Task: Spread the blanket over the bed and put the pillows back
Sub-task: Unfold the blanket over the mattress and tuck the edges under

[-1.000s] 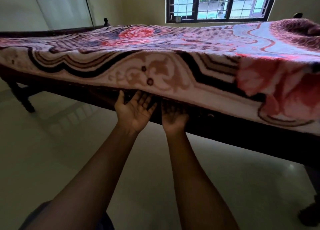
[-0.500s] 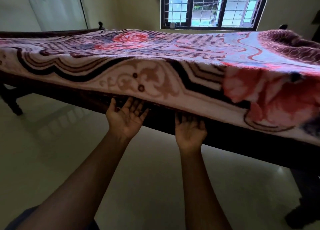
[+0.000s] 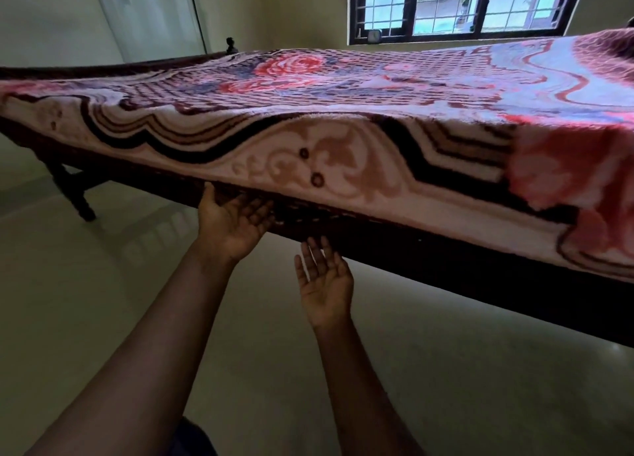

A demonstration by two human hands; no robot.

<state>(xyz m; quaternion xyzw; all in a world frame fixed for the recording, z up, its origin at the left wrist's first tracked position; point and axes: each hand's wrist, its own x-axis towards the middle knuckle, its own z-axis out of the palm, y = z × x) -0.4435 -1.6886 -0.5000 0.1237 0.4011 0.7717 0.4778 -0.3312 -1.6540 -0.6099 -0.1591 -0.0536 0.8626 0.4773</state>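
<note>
1. The left hand (image 3: 233,224) is lying palm-up with fingers straight, gripping nothing. Its fingertips are reaching into the shadow just under the hem of the blanket (image 3: 343,140), where contact is too dark to judge.
2. The right hand (image 3: 326,280) is also lying flat and released, fingertips just below the hem, near the dark bed rail (image 3: 446,260).
3. The blanket is lying spread over the bed, its border hanging just above both sets of fingers. No pillows are showing.
4. With nothing pinched, an upward push risks bunching the border or sliding the blanket off-centre.
</note>
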